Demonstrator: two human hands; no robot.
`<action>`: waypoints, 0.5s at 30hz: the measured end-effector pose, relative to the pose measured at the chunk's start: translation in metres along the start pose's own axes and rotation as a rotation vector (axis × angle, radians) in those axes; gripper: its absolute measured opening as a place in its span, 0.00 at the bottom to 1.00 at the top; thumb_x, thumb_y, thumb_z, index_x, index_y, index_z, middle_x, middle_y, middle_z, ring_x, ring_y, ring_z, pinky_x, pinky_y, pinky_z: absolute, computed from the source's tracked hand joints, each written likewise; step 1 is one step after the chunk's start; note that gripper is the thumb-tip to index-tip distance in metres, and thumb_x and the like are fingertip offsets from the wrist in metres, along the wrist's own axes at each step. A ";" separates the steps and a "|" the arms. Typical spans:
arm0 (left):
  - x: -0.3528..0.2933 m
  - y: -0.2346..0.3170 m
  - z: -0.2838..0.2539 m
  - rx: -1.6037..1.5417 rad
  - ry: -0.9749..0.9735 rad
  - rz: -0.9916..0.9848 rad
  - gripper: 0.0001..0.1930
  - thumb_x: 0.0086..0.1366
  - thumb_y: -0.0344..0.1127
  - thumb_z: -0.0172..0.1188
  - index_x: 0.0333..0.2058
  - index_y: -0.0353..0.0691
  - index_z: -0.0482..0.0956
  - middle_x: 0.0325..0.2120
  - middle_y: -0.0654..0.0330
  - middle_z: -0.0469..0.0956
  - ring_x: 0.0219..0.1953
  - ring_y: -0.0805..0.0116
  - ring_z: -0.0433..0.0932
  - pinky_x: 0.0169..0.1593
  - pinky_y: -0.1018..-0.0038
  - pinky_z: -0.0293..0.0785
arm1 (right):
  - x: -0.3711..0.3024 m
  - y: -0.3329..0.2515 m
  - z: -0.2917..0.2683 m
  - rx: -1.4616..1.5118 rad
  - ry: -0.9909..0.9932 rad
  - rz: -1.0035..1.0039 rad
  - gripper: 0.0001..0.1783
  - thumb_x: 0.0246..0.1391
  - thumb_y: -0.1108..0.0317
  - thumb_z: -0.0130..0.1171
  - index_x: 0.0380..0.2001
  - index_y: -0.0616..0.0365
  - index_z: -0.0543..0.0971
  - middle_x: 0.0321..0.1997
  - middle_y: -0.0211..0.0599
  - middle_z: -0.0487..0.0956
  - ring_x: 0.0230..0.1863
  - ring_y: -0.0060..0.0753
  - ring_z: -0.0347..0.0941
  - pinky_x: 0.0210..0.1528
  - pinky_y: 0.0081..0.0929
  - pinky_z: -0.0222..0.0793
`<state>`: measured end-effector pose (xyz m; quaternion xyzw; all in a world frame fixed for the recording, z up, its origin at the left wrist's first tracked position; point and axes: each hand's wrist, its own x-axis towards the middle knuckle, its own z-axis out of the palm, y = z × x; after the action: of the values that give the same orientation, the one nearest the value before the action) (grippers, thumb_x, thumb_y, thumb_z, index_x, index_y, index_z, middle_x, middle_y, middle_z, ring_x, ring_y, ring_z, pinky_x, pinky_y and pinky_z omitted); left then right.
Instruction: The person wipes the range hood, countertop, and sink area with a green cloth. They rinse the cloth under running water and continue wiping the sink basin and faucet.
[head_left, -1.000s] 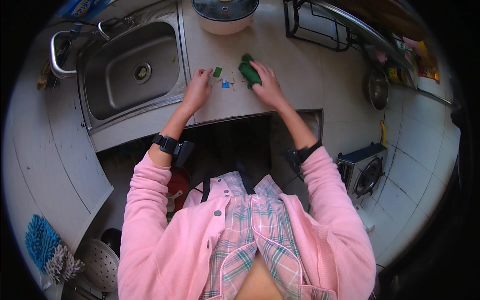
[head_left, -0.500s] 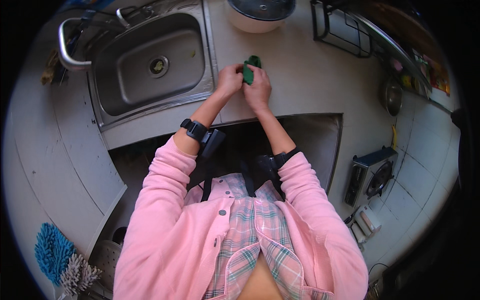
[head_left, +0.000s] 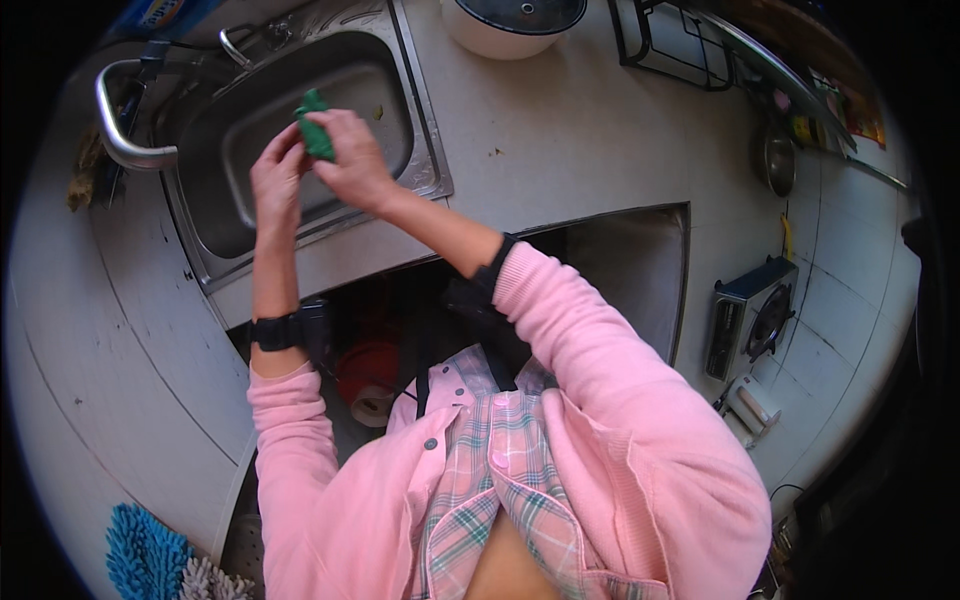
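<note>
Two hands meet over the steel sink (head_left: 425, 120): on my remote feed, the right hand (head_left: 355, 165) has its fingers and thumb closed on a bunched green cloth (head_left: 318, 143), while the left hand (head_left: 279, 180) curls beside it, and whether that one pinches anything I cannot tell. To handle this well, I judge I should keep the cloth low and fully inside the rim, with my wrists loose, so any loose bits fall into the basin, not onto the counter (head_left: 560, 130), where a few small specks (head_left: 496, 152) lie. The basin holds a small greenish scrap (head_left: 379, 113); my hands hide the drain. A white pot (head_left: 500, 42) wears a dark lid, so its contents escape me. Below, a red container (head_left: 368, 362) sits too dim to read.
</note>
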<state>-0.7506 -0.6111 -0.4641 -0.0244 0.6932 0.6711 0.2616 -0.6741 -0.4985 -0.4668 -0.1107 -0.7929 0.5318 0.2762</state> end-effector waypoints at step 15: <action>0.014 -0.053 -0.053 0.340 -0.068 0.034 0.20 0.66 0.32 0.53 0.56 0.35 0.70 0.51 0.56 0.74 0.54 0.70 0.71 0.58 0.77 0.62 | -0.020 0.032 -0.148 -0.225 0.037 0.212 0.24 0.49 0.70 0.57 0.53 0.54 0.71 0.52 0.45 0.72 0.54 0.47 0.69 0.56 0.33 0.63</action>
<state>-0.7593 -0.6617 -0.5200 0.0546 0.7878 0.5491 0.2736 -0.5795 -0.3787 -0.4607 -0.2338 -0.8260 0.4639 0.2187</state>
